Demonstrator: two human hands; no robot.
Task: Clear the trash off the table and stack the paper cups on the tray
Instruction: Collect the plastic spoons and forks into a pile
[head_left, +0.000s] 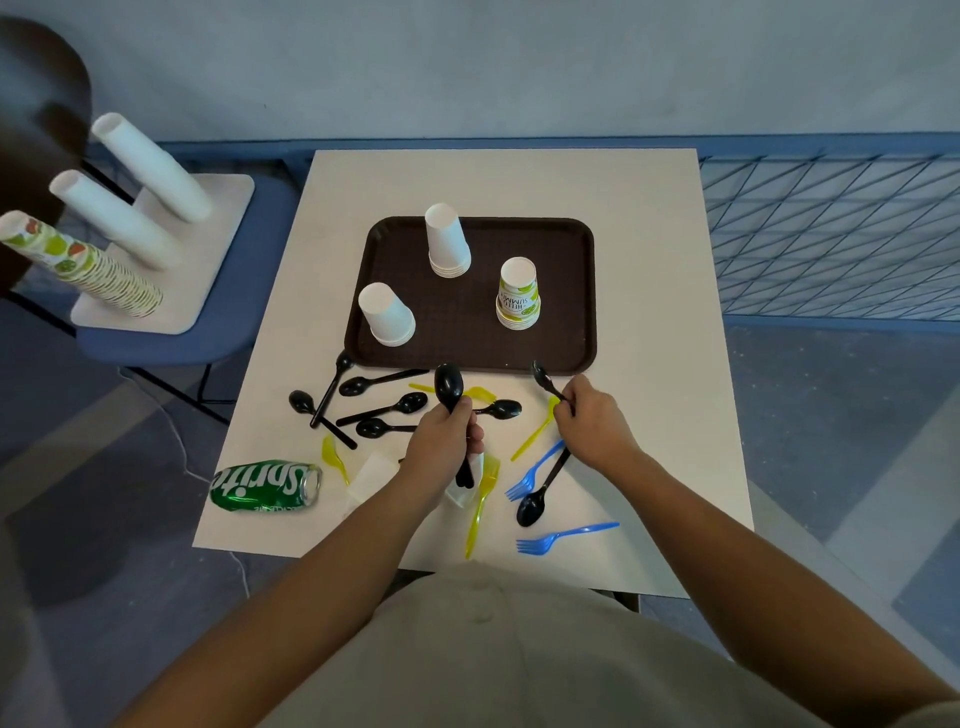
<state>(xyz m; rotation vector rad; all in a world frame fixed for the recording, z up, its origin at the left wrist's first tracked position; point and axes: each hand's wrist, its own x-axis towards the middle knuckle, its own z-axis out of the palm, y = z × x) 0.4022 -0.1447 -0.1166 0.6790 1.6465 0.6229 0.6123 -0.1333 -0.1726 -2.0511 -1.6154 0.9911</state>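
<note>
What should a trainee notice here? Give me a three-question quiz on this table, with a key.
1. True or false: the left hand and the right hand each grip a black plastic spoon.
2. How many stacks of upside-down paper cups stand on the brown plastic tray? A two, B three, C five.
3. Fill in: the crushed green Sprite can lies by the white table's near ____ corner.
Key: 1 true; 2 B; 3 left.

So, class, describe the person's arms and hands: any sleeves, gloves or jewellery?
The left hand and right hand are bare: no gloves, rings or watch show. Both forearms are bare too, with no sleeves in view. A pale beige top covers the torso.
</note>
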